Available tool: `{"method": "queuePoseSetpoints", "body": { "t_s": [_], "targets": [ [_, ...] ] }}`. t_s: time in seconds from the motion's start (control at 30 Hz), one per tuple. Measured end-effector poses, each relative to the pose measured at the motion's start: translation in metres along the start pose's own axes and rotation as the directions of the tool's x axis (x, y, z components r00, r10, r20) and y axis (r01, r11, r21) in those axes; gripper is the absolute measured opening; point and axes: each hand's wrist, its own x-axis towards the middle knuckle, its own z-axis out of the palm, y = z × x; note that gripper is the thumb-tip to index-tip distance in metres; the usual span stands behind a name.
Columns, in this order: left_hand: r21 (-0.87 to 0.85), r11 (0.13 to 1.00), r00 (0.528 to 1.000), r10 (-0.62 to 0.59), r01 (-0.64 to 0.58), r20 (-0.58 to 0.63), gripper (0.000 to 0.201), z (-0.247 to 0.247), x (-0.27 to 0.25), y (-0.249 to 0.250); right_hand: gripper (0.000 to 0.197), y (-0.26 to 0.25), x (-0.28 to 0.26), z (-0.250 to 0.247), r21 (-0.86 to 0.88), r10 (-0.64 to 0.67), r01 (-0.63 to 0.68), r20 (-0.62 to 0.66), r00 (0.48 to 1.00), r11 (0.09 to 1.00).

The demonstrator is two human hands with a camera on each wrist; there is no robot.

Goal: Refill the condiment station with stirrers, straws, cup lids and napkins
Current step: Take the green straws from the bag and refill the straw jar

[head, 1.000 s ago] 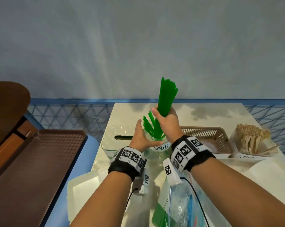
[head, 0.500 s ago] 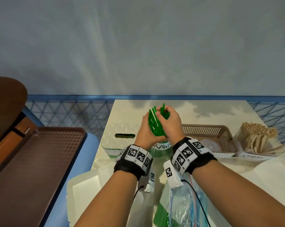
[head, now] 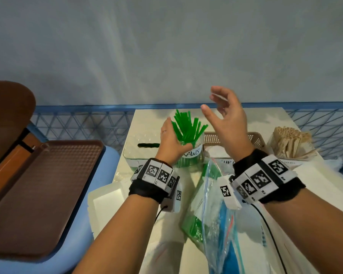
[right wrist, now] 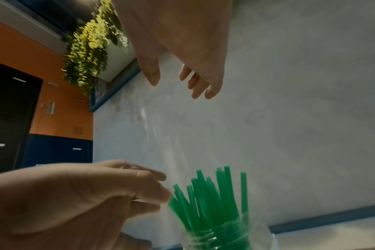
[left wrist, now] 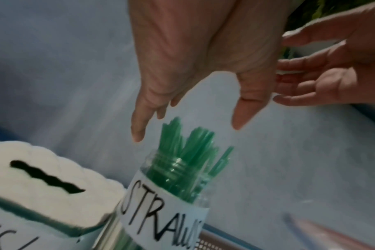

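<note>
Green straws stand fanned out in a clear jar labelled STRAWS at the back of the white table. My left hand sits against the left side of the bunch, fingers relaxed, gripping nothing. In the left wrist view the left hand hovers spread just over the straws and the jar. My right hand is raised above and to the right of the jar, spread and empty. The right wrist view has the right hand high over the straws.
A white napkin box with a dark slot stands left of the jar. A brown basket and a tub of wooden stirrers are to the right. A zip bag holding more green straws lies in front. A brown tray lies off to the left.
My right hand pushed the bundle of straws down into the jar, then let go and lifted up and right. My left hand stayed by the jar and opened.
</note>
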Motion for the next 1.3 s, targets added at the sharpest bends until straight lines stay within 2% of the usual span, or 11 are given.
{"method": "queuePoseSetpoints", "body": {
  "t_s": [0.1, 0.2, 0.3, 0.37, 0.4, 0.53, 0.7, 0.8, 0.87, 0.97, 1.3],
  "targets": [
    [-0.083, 0.997, 0.999, 0.007, -0.011, -0.039, 0.07, 0.003, -0.029, 0.01, 0.021, -0.019, -0.025, -0.019, -0.015, 0.047, -0.047, 0.003, 0.999, 0.999],
    [0.037, 0.995, 0.97, -0.096, 0.09, 0.222, 0.065, 0.018, -0.061, 0.007, 0.003, -0.023, -0.057, -0.036, -0.189, 0.164, -0.128, 0.192, 0.967, 0.974],
    [0.499, 0.866, 0.832, -0.306, 0.042, 0.462, 0.08, 0.039, -0.077, -0.012, 0.01, -0.008, -0.092, -0.043, -0.458, 0.436, -0.236, 0.399, 0.807, 0.857],
    [0.573, 0.819, 0.801, -0.356, 0.02, 0.481, 0.044, 0.052, -0.08, -0.025, 0.007, 0.009, -0.114, -0.04, -0.594, 0.578, -0.262, 0.436, 0.69, 0.761],
    [0.546, 0.836, 0.818, -0.348, 0.05, 0.459, 0.026, 0.058, -0.081, -0.031, 0.011, 0.017, -0.123, -0.037, -0.648, 0.623, -0.258, 0.429, 0.654, 0.717],
    [0.143, 0.909, 0.839, -0.417, 0.392, 0.35, 0.027, 0.066, -0.079, -0.057, 0.024, 0.039, -0.143, -0.024, -0.763, 0.722, -0.233, 0.398, 0.566, 0.603],
    [-0.237, 0.73, 0.762, -0.569, 0.642, 0.31, 0.03, 0.061, -0.077, -0.055, 0.029, 0.058, -0.147, -0.017, -0.839, 0.784, -0.226, 0.32, 0.531, 0.495],
    [-0.268, 0.65, 0.697, -0.603, 0.711, 0.387, 0.03, 0.06, -0.08, -0.049, 0.028, 0.062, -0.146, -0.012, -0.856, 0.817, -0.231, 0.309, 0.487, 0.462],
    [-0.088, 0.766, 0.717, -0.547, 0.637, 0.431, 0.039, 0.061, -0.083, -0.051, 0.027, 0.065, -0.145, -0.008, -0.858, 0.811, -0.215, 0.319, 0.49, 0.467],
    [0.048, 0.894, 0.818, -0.428, 0.445, 0.384, 0.015, 0.062, -0.087, -0.051, 0.022, 0.069, -0.146, -0.004, -0.843, 0.794, -0.215, 0.336, 0.506, 0.494],
    [-0.177, 0.947, 0.921, -0.197, 0.268, 0.337, 0.019, 0.053, -0.097, -0.043, 0.018, 0.051, -0.15, -0.015, -0.342, 0.695, -0.608, 0.268, 0.667, 0.716]
  ]
}}
